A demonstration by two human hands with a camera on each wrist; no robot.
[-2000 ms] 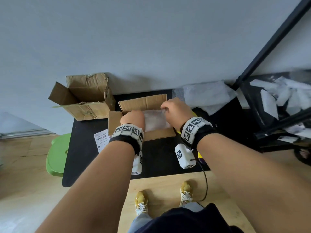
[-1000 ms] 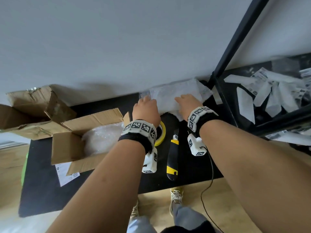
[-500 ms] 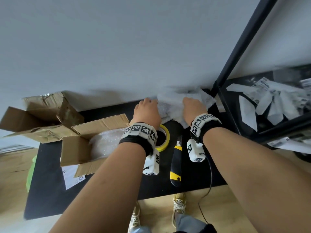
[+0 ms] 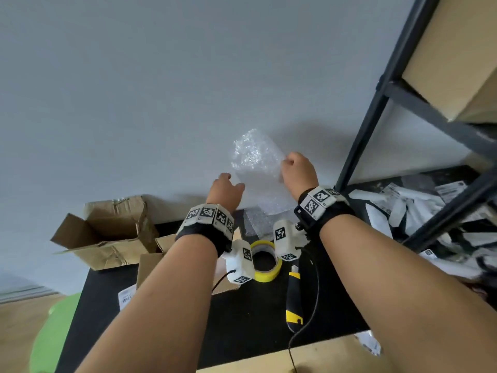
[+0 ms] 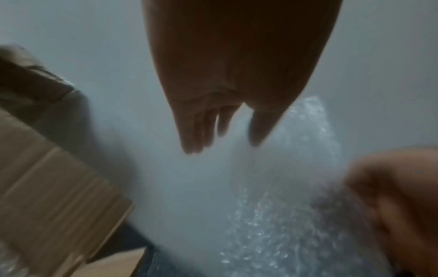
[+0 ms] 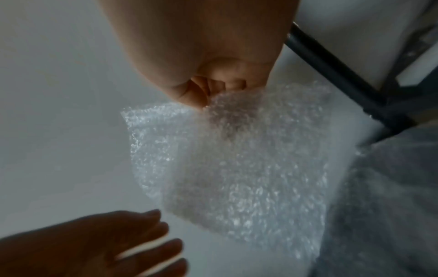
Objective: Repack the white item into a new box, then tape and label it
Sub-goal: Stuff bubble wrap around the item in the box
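Observation:
A clear bubble-wrap sheet point(image 4: 258, 168) hangs lifted in front of the grey wall, above the black table point(image 4: 242, 313). My right hand point(image 4: 297, 170) pinches its right edge; in the right wrist view the thumb and fingers pinch the bubble-wrap sheet point(image 6: 237, 159). My left hand point(image 4: 226, 189) is beside the sheet's left edge with straight fingers point(image 5: 196, 129), holding nothing. The new cardboard box point(image 4: 153, 262) sits behind my left forearm, mostly hidden. The white item does not show. A yellow tape roll point(image 4: 266, 261) and a black-and-yellow utility knife point(image 4: 294, 300) lie on the table.
An old torn cardboard box point(image 4: 107, 232) stands open at the table's back left. A paper label point(image 4: 126, 297) lies by the new box. A black metal shelf point(image 4: 376, 111) with white packets point(image 4: 403, 208) stands at the right. More bubble wrap point(image 4: 255, 224) lies on the table. A green stool point(image 4: 51, 329) is lower left.
Both hands left the box and moved right to the bubble-wrap pile. The right hand has lifted one sheet up before the wall; the left hand has let go and opened.

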